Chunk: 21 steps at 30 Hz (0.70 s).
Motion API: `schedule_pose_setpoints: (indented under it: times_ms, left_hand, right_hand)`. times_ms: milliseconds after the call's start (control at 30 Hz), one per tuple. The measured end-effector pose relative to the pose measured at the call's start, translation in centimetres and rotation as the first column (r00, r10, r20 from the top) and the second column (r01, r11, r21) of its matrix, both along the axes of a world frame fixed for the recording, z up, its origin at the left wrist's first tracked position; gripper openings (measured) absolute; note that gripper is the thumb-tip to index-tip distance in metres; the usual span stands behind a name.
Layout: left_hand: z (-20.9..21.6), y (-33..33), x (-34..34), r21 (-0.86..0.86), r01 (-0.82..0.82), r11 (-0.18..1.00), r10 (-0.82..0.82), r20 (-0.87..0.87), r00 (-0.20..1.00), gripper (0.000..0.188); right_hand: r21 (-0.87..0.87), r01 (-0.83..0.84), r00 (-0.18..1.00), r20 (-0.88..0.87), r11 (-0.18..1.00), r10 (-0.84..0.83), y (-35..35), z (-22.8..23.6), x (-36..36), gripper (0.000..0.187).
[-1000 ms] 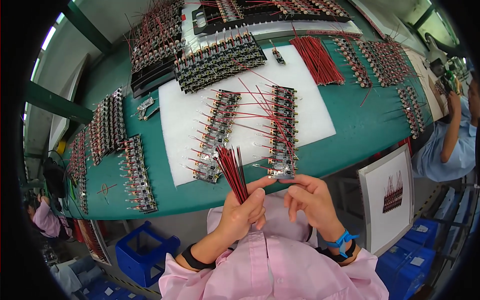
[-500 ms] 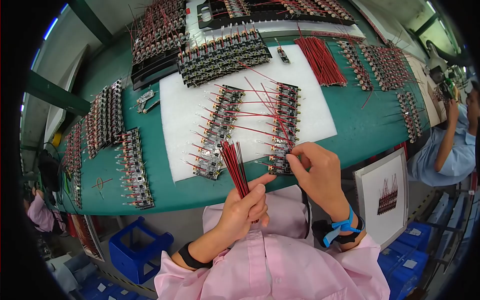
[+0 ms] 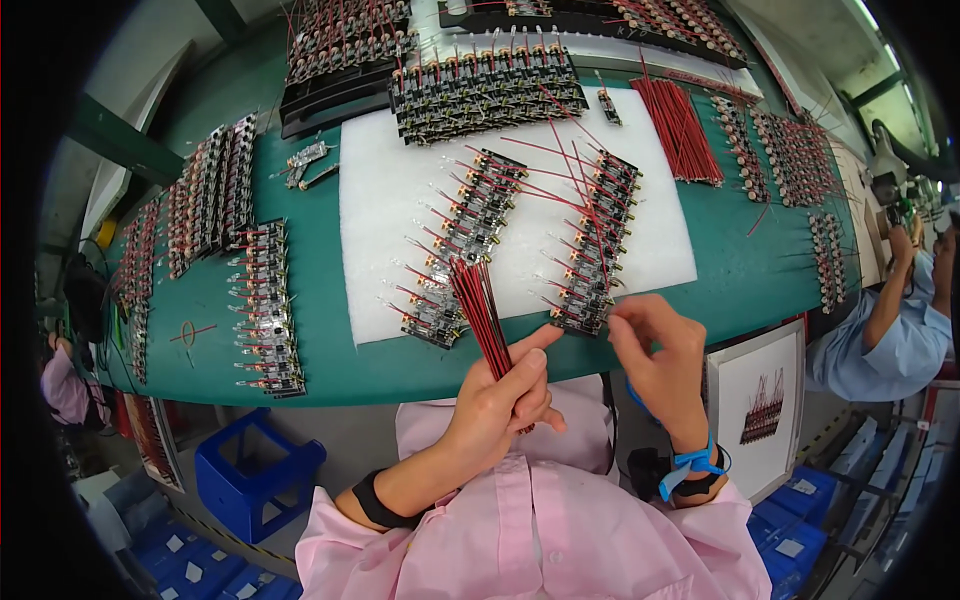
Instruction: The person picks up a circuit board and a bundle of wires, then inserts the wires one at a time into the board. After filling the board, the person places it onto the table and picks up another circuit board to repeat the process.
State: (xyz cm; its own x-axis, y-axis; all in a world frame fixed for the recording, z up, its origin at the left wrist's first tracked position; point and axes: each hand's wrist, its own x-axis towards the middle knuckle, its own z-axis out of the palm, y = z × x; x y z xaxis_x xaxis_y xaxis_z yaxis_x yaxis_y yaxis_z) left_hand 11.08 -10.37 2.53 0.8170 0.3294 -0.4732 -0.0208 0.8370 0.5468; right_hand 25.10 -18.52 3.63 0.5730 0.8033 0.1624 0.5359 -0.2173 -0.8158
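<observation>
My left hand (image 3: 495, 405) is closed around a bundle of thin red and black wires (image 3: 480, 315), their ends fanning upward. Its index finger reaches to the lower end of the right-hand strip of small circuit boards (image 3: 597, 235). Beside that same end, my right hand (image 3: 665, 350) has thumb and index finger brought together; anything between them is too small to make out. A second strip of boards (image 3: 470, 235) lies to the left, partly behind the wire bundle. Loose red wires stretch across the upper parts of both strips, which rest on a white foam sheet (image 3: 375, 230).
Stacked board strips (image 3: 490, 95) stand behind, near a single small board (image 3: 608, 105). Red wires (image 3: 680, 130) are piled at the back right. More strips (image 3: 268, 310) lie left on the green table (image 3: 330, 375). A blue stool (image 3: 245, 470) stands below; a co-worker (image 3: 880, 330) sits at right.
The head view has shifted and turned slightly. My right hand has drawn a little rightward off the right strip's lower end. My left hand still holds the wires.
</observation>
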Motion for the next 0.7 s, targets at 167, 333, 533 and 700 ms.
schedule_pose_setpoints:
  times_ms: [167,333,533,700]
  left_hand:
    - [0.0,-0.2,-0.3,-0.018,-0.014,1.0,0.015,0.01,1.0,0.037]
    - [-0.1,-0.2,-0.5,0.001,-0.007,1.0,0.007,0.01,1.0,0.038]
    - [0.0,-0.3,-1.2,0.052,-0.026,0.998,0.026,0.001,1.0,0.035]
    - [0.9,-0.5,-0.9,0.383,-0.01,0.924,0.071,-0.146,0.987,0.032]
  right_hand:
    - [0.016,0.117,0.891,-0.442,0.993,-0.099,-0.7,0.5,0.3,0.006]
    - [-0.008,0.043,0.921,-0.388,0.999,-0.043,-0.4,-0.3,0.8,0.006]
    - [-0.074,-0.079,0.973,-0.223,0.994,0.061,0.5,0.8,1.9,0.008]
    - [-0.127,-0.094,0.981,-0.179,0.987,0.071,1.0,1.4,1.4,0.01]
